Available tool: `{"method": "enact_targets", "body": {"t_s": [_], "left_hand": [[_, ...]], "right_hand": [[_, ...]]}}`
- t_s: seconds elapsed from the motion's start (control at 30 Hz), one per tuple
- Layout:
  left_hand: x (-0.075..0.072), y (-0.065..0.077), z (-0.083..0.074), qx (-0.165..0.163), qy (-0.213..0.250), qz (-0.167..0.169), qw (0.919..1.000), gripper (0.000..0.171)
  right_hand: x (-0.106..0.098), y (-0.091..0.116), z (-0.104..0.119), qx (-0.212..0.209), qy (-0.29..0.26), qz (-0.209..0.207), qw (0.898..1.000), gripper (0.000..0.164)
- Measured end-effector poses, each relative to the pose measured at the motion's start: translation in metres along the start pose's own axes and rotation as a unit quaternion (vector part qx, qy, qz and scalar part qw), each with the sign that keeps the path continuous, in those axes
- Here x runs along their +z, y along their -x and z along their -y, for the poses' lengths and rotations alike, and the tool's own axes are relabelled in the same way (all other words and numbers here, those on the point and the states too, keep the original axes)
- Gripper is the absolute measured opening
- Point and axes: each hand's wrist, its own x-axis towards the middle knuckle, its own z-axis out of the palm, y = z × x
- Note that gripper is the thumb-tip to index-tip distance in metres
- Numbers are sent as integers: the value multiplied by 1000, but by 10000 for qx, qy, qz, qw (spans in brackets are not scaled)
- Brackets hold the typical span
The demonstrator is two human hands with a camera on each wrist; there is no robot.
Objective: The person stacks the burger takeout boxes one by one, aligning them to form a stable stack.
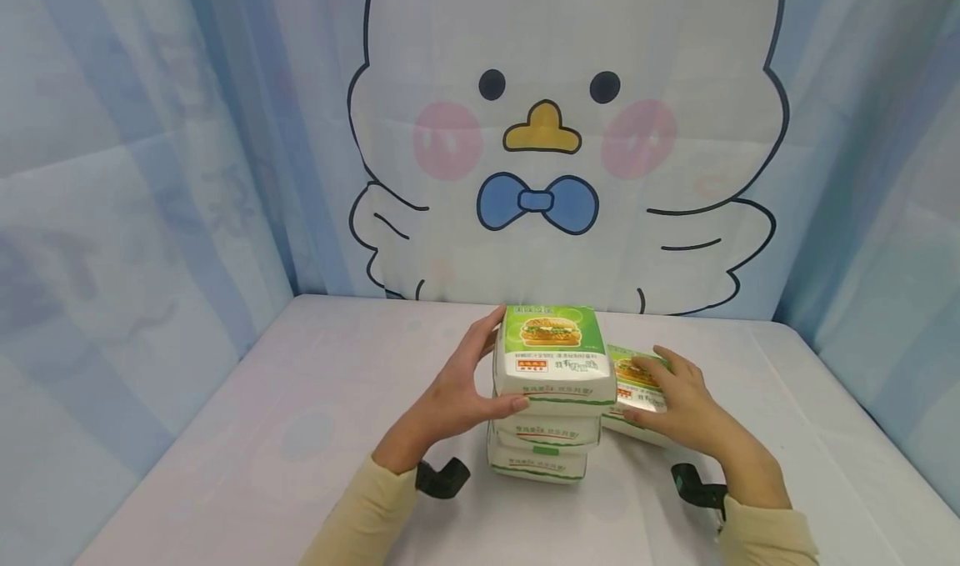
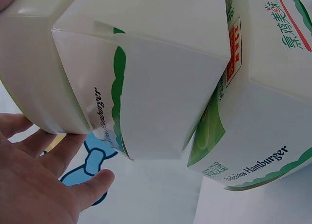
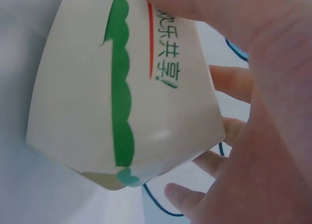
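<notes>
Three white-and-green paper hamburger boxes stand in a stack at the middle of the table. My left hand (image 1: 453, 387) grips the top box (image 1: 555, 366) from its left side, thumb at the front and fingers toward the back. Beneath it are the middle box (image 1: 551, 431) and the bottom box (image 1: 536, 464); the left wrist view shows their sides, with the bottom box (image 2: 258, 136) at the right. Just right of the stack, my right hand (image 1: 690, 408) holds another hamburger box (image 1: 637, 395), its thumb on the near side and fingers over the far side.
The table (image 1: 300, 433) has a pale cloth. Behind it hangs a curtain (image 1: 697, 166) printed with a large white bird wearing a blue bow tie, and more blue-and-white cloth (image 1: 112, 216) closes off the sides. Black wrist mounts (image 1: 442, 478) sit below both hands.
</notes>
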Motion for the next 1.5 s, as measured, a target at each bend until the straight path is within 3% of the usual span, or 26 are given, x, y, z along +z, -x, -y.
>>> {"method": "enact_targets", "body": {"t_s": [0.5,0.83,1.5], "left_hand": [[1,-1,1,-10,-21,11,10000,104],[0,0,-2,-11,-101,-10,9999,104],[0,1,0,-76,-112,-7,9999,104]], "right_hand": [[1,2,-3,355,-38,218,9991,96],[0,0,-5,357,-105,273,9989,97],[-6,2,-5,151,-231,-211,9994,88]]}}
